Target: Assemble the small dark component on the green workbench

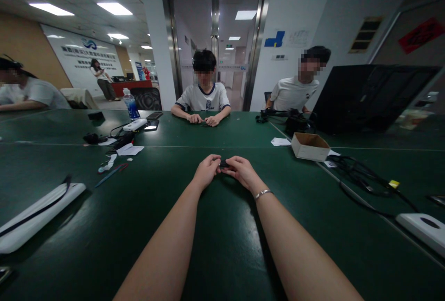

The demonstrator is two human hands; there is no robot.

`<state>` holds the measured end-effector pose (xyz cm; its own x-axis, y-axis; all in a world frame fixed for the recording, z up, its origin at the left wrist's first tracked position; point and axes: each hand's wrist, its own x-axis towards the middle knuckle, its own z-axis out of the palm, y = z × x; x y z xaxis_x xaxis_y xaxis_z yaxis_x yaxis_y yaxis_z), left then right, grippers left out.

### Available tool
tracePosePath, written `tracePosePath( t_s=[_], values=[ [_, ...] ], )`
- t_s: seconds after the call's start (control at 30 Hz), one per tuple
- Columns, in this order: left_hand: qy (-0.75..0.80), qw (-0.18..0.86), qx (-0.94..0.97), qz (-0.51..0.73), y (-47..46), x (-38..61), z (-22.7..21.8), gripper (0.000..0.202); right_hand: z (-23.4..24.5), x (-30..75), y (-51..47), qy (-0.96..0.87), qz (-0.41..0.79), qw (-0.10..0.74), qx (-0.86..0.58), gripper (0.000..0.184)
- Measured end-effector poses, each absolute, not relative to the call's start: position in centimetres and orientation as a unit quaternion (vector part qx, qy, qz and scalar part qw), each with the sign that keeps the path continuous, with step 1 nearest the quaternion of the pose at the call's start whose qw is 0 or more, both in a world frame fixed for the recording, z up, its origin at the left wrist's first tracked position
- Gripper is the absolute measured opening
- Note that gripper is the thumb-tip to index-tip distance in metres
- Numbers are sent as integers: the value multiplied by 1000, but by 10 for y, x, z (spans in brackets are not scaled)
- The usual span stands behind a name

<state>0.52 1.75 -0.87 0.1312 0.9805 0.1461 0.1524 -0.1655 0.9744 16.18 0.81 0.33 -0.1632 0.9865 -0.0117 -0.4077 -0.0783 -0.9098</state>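
ok so the person at this green surface [156,180] has both hands busy; left hand [207,171] and right hand [241,171] are curled nearly closed, fingertips pinching a small dark thing [224,164] between them; it's well in from the far edge, about midway between the left and right sides of the surface; fingers cover most of it, so I can't make out any marking; there's a silver bracelet [263,193] on the right wrist.

Writing-wise, the wall sign [88,55] over on the left has a blue wavy logo [89,44] above rows of Chinese characters, too soft for me to read properly; the red paper [422,35] on the right looks like it says 福; the bottle [130,106] by the far edge wears a blue label, brand too small; a co-worker [206,97] sits at that edge in a shirt with a dark chest print, lettering blurry; toward the right edge there's an open cardboard box [311,154], then black cables [361,178] with a yellow tag [394,184].
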Motion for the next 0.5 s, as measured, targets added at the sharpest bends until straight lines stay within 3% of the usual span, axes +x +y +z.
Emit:
tracePosePath(
  t_s=[0.5],
  values=[
    [462, 425, 637, 448, 13, 3, -14, 31, 1, 164, 9, -403, 651, 539, -351, 28]
  ],
)
